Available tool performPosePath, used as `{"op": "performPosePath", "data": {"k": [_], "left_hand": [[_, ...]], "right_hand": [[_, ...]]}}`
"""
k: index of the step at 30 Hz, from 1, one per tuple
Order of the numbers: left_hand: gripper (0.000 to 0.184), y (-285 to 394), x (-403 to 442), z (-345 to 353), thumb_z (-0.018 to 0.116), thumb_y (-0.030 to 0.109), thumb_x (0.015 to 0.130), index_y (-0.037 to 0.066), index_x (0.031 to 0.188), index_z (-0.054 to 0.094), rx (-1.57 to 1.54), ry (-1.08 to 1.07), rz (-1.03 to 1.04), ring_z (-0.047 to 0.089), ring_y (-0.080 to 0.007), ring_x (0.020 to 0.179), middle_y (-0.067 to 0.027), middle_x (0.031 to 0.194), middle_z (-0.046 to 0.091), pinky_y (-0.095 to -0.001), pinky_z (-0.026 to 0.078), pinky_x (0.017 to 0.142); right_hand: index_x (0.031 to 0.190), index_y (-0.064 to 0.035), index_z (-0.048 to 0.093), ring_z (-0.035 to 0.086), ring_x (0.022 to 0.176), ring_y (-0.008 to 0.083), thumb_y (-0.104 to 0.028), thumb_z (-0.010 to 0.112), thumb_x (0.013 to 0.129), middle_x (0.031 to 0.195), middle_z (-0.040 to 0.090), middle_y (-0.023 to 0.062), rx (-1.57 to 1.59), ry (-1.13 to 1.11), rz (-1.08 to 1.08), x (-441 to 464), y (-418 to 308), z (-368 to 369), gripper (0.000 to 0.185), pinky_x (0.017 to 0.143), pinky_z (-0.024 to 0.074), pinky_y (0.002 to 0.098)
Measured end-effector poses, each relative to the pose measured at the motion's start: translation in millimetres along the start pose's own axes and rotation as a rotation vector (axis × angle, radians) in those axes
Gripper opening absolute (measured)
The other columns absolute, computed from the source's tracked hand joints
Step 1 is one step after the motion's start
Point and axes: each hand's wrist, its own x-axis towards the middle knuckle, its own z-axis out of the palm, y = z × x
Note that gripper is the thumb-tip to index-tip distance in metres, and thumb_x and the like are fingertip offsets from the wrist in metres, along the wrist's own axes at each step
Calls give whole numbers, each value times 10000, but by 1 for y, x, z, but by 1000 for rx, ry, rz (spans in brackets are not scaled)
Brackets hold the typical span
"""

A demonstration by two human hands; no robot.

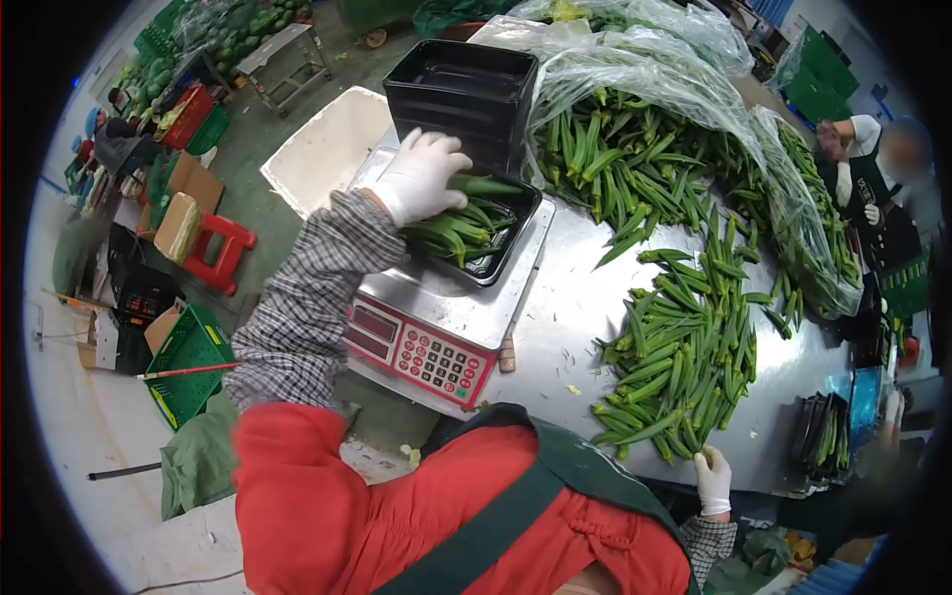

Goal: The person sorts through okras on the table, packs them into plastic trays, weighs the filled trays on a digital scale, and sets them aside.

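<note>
My left hand (421, 178), in a white glove, is over a black plastic tray (531, 223) on the scale. Its fingers are curved around one end of an okra pod (488, 185), with the fingertips partly spread. More okra (456, 233) lies in the tray under and beside this hand. My right hand (712, 481), also gloved in white, is at the near table edge. Finger and thumb pinch the tip of an okra at the lower end of a loose okra pile (684, 347). The scale (426, 342) has a red keypad panel facing me.
Stacked black trays (461, 84) stand behind the scale, beside a white foam box (322, 149). Clear plastic bags (654, 64) of okra fill the far side of the metal table (565, 297). Filled trays (821, 436) sit at right. A co-worker (883, 169) stands beyond the bags.
</note>
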Motion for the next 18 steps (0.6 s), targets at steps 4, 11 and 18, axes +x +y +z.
{"op": "performPosePath", "data": {"k": [4, 11, 18], "left_hand": [[378, -72, -10, -27, 678, 176, 749, -13, 1067, 601, -340, 308, -86, 605, -227, 920, -132, 960, 643, -284, 465, 814], [514, -89, -69, -51, 636, 314, 804, -62, 1144, 554, -487, 167, -541, 590, -215, 1005, -182, 1078, 617, -289, 444, 879], [873, -29, -69, -20, 791, 218, 643, -90, 1318, 331, -680, -120, -501, 459, -248, 1171, -212, 1257, 480, -301, 348, 995]], "right_hand": [[1073, 63, 569, 601, 849, 187, -111, 582, 824, 940, 638, 160, -69, 64, -17, -2, -26, -16, 305, 770, 470, 290], [1069, 80, 564, 571, 749, 133, -98, 535, 850, 905, 616, 98, 165, 68, -113, 11, -71, -34, 284, 717, 463, 250], [1103, 59, 554, 597, 863, 157, -72, 581, 821, 968, 633, 112, 235, -188, -326, 42, -178, 17, 312, 766, 464, 258]]}}
